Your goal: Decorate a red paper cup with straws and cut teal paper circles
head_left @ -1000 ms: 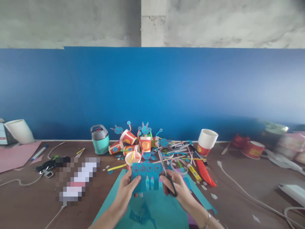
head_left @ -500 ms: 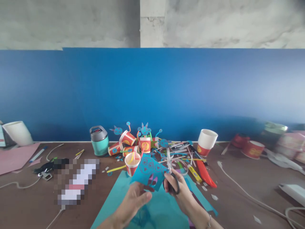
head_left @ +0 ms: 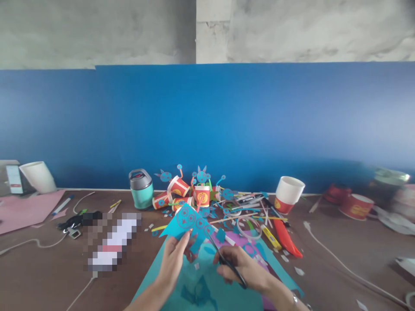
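Note:
My left hand (head_left: pixel 178 255) pinches a piece of blue paper (head_left: pixel 175 226) marked with a drawn round face and smaller circles. Black-handled scissors (head_left: pixel 231 268) are gripped in my right hand (head_left: pixel 244 265), their blades pointing up and left at the paper's right edge beside the small circles. Whether the blades are closed is hard to make out. A small blue scrap (head_left: pixel 221 235) shows just right of the blade tips. Both hands are above a teal sheet (head_left: pixel 162 270), with a purple sheet (head_left: pixel 240 242) partly over it.
Behind the hands stand several red-and-white paper cups (head_left: pixel 202 196) with blue paper figures. A teal flask (head_left: pixel 142 190) is left of them, stacked white cups (head_left: pixel 289 194) right. A yellow cutter-like item (head_left: pixel 271 237), a red pouch (head_left: pixel 287 237), a tape roll (head_left: pixel 249 227) and a cable (head_left: pixel 343 265) lie around.
My left hand has turned the paper, and its grip now shows the thumb on top. The scissors moved from pointing upright to slanting left, lower down. The view shifted slightly.

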A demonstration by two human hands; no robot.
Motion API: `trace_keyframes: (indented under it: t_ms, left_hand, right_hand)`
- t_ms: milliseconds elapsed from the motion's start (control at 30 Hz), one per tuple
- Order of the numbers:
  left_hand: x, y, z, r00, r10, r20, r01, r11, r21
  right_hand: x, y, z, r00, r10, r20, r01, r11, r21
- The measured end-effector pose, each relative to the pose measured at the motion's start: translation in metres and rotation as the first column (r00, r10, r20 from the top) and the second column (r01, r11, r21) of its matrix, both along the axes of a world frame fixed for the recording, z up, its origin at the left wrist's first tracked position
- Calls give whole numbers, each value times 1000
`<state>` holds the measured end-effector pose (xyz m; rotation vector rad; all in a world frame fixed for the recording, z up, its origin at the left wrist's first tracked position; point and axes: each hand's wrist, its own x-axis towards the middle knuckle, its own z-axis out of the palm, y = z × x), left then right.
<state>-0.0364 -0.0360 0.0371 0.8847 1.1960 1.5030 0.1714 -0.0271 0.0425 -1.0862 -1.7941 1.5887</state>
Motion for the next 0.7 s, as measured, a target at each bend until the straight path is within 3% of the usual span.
trace_keyframes:
  t_ms: [533, 700]
  left_hand:
    - [4, 0, 4, 994, -103, 49, 104, 994, -34]
    - [3, 0, 2, 997, -68, 36, 70, 995, -67]
  right_hand:
    - [-5, -2, 1, 991, -6, 137, 3, 1000, 23]
    - [-5, -3, 4, 987, -14, 161, 8, 999, 40]
